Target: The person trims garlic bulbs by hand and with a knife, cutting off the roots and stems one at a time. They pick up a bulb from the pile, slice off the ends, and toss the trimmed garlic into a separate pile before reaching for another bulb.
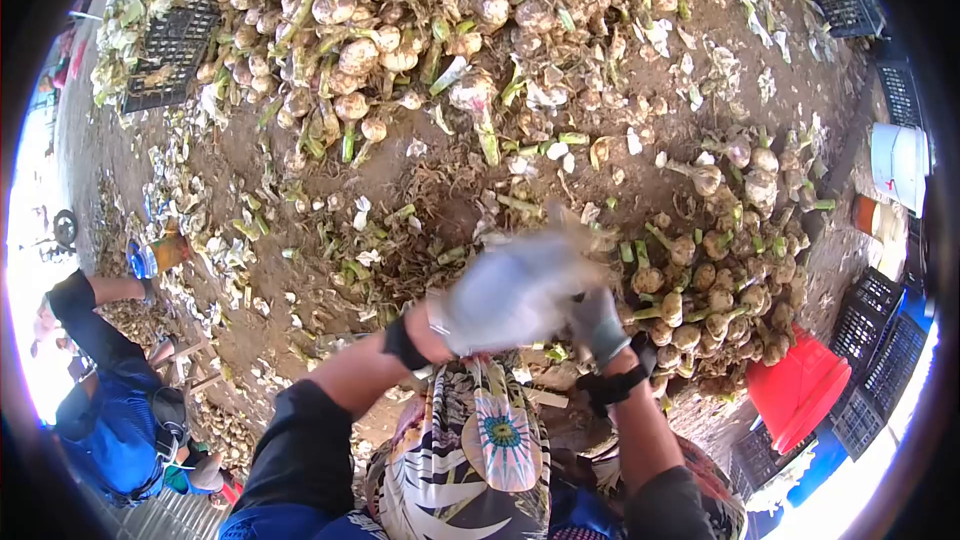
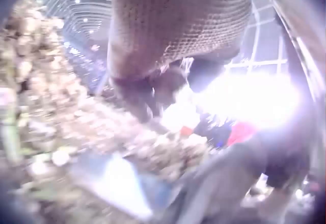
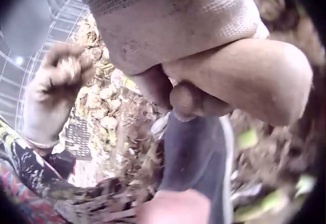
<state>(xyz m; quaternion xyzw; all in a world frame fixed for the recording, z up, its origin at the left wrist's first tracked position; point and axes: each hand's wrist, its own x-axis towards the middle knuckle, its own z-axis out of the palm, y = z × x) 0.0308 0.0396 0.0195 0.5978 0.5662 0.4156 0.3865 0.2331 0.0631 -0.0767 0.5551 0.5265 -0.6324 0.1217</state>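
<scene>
Blurred by motion, the gloved left hand (image 1: 510,290) crosses in front of the body, close beside the gloved right hand (image 1: 598,325). In the right wrist view the left hand (image 3: 53,91) has its fingers curled round a pale brown lump (image 3: 71,70) that looks like a garlic bulb. The right hand (image 3: 178,30) grips a smooth, tan, rounded piece (image 3: 254,76) resembling a wooden handle; its far end is hidden. The left wrist view shows the left hand (image 2: 175,35) with bent fingers, too blurred to tell details.
A large garlic heap (image 1: 400,0) lies ahead, a smaller pile (image 1: 710,280) at the right. Beyond that pile are a red bucket (image 1: 797,390), a white bucket (image 1: 898,166) and black crates (image 1: 868,315). Another person (image 1: 120,430) sits at the left. Leaf scraps litter the ground.
</scene>
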